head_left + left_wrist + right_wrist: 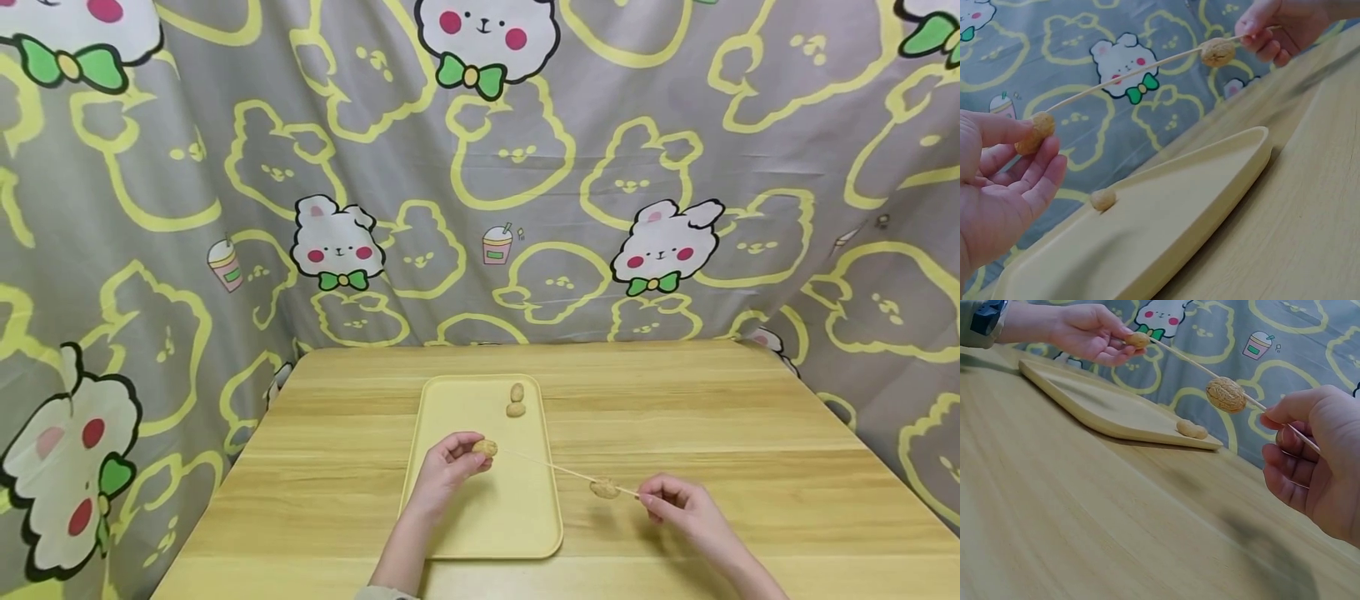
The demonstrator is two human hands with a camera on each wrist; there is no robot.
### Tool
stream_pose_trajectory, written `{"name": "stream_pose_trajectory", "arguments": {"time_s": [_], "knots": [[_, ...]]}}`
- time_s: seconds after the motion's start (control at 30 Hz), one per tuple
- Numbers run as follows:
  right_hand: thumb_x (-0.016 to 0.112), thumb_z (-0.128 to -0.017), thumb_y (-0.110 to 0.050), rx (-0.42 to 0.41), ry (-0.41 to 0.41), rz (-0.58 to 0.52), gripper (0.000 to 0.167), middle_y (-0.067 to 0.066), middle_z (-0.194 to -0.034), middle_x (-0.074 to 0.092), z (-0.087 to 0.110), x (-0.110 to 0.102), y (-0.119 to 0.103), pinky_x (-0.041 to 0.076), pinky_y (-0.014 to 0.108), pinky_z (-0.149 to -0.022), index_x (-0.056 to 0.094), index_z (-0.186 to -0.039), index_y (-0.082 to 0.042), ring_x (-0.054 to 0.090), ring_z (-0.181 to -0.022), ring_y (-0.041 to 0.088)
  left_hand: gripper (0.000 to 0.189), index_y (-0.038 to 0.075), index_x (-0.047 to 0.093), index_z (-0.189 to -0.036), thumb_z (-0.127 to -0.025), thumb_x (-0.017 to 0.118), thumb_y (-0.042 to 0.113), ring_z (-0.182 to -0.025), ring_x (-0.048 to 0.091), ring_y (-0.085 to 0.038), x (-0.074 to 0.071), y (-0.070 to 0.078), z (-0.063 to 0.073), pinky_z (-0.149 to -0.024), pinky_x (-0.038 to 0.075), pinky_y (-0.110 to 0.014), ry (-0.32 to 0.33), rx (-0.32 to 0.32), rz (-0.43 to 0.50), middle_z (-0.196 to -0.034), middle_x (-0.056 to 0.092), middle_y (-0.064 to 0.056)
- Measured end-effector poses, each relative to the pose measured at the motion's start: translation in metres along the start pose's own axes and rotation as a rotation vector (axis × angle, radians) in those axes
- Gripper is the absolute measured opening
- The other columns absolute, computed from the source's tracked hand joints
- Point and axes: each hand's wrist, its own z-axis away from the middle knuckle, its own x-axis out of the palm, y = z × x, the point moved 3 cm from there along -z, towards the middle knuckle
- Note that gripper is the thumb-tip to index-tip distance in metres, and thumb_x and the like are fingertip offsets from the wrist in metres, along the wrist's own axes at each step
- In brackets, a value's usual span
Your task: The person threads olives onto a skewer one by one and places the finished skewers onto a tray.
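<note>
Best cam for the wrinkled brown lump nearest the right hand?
Right wrist: the lump is largest there, ridges clear, the stick visible on both sides. Left wrist shows it smaller; head view shows it smallest, with little surface detail.

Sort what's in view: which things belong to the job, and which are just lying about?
Job, apparently:
thin pale wooden stick, in right hand
wrinkled brown oval ball threaded on it
brown rounded ball in left hand
two brown rounded balls on yellow rectangular tray

Just surroundings:
wood-grained table
grey cartoon-print fabric
</note>
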Motion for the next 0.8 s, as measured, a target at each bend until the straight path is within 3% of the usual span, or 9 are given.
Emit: {"name": "stream_pose_trajectory", "arguments": {"time_s": [0.27,0.57,0.8], "knots": [[0.053,-0.090,0.003,-0.008,-0.010,-0.002,0.012,0.014,-0.068,0.055,-0.0015,0.0019,0.0007,0.047,0.029,-0.054,0.055,-0.092,0.014,0.054,-0.061,0.018,0.035,-0.019,0.048,-0.111,-0.081,0.061,-0.008,-0.084,0.060,-0.016,-0.0028,-0.0004,-0.0011,-0.081,0.052,-0.029,0.016,-0.008,-0.014,-0.093,0.060,-0.008],[0.053,-0.090,0.003,-0.028,-0.041,0.011,0.009,0.013,-0.068,0.054,0.0008,0.0021,0.0024,0.047,0.029,-0.053,0.056,-0.091,0.012,0.052,-0.060,0.018,0.037,-0.023,0.048,-0.110,-0.081,0.064,-0.006,-0.081,0.059,-0.008,0.0000,0.0026,0.0026,-0.075,0.051,-0.021,-0.107,0.059,-0.098,-0.089,0.063,0.002],[0.053,-0.090,0.004,-0.046,-0.037,0.016,0.007,0.013,-0.066,0.053,0.0003,0.0033,0.0020,0.045,0.030,-0.051,0.056,-0.089,0.010,0.052,-0.059,0.019,0.040,-0.022,0.051,-0.107,-0.079,0.069,-0.001,-0.080,0.059,-0.007,0.0028,0.0047,0.0019,-0.072,0.050,-0.018,-0.135,0.116,-0.154,-0.088,0.064,0.004]]}}
